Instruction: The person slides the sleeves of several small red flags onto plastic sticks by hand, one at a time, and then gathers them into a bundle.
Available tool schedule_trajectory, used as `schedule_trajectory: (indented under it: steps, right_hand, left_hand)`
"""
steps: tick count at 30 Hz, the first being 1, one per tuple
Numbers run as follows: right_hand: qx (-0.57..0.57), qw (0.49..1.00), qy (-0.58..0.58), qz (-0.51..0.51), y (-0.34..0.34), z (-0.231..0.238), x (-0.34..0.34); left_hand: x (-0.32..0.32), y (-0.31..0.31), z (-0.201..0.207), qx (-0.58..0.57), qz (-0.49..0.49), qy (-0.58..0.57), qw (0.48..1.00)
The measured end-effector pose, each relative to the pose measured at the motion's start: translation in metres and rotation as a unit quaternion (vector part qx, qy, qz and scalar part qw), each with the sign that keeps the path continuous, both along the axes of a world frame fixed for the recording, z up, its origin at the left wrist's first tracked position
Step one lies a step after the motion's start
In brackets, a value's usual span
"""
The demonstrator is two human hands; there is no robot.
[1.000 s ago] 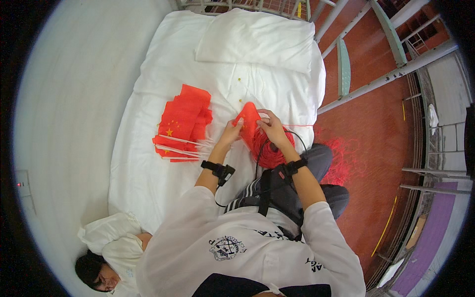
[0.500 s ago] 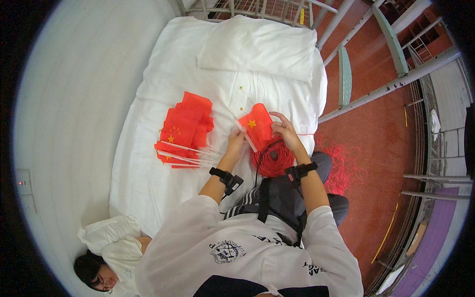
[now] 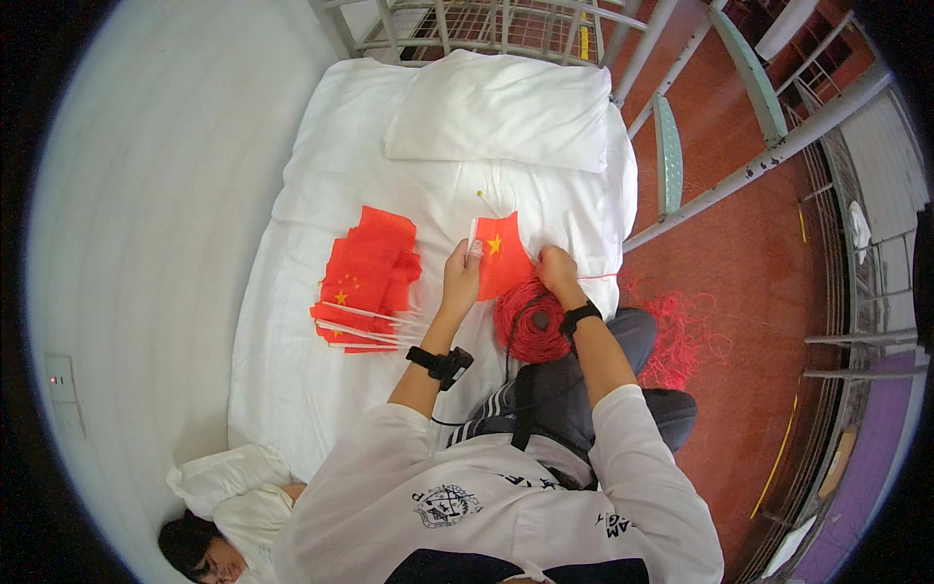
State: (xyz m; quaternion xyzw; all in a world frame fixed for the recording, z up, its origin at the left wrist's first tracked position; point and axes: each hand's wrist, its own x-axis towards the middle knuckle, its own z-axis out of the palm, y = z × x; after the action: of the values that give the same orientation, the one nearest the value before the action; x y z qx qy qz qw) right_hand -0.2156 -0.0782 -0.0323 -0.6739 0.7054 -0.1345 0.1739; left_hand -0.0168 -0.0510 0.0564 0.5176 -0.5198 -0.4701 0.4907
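Note:
A small red flag (image 3: 502, 263) with a yellow star is in my left hand (image 3: 462, 274), which pinches it at its white stick with the thumb on top. My right hand (image 3: 559, 271) is closed beside the flag's right edge; whatever lies between its fingers is hidden. Just below the flag, a coil of red cord (image 3: 530, 326) rests against my lap. A thin red strand runs right from near my right hand to the bed's edge. To the left lies a stack of similar red flags (image 3: 375, 258), their white sticks (image 3: 375, 331) pointing right.
White bedding (image 3: 292, 380) and a pillow (image 3: 496, 112) lie under and beyond the flags. Tangled red cord (image 3: 676, 336) is on the red floor. A metal bed ladder (image 3: 720, 185) stands at the right. Another person (image 3: 224, 540) lies at the lower left.
My right hand has gone from spread fingers at the flag's upper right corner to a closed grip lower down. The flag has turned more upright, and the view has shifted slightly.

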Motion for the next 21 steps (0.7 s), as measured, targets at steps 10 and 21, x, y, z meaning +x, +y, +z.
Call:
schedule_trajectory:
  steps: [10, 21]
  right_hand:
    - [-0.175, 0.974, -0.145, 0.021, 0.028, 0.09, -0.014]
    - [-0.187, 0.7, -0.677, -0.131, 0.091, 0.161, -0.023]
  left_hand:
    - [-0.007, 0.014, 0.024, -0.047, -0.068, -0.148, 0.986]
    - [-0.044, 0.027, 0.028, -0.067, -0.171, -0.042, 0.982]
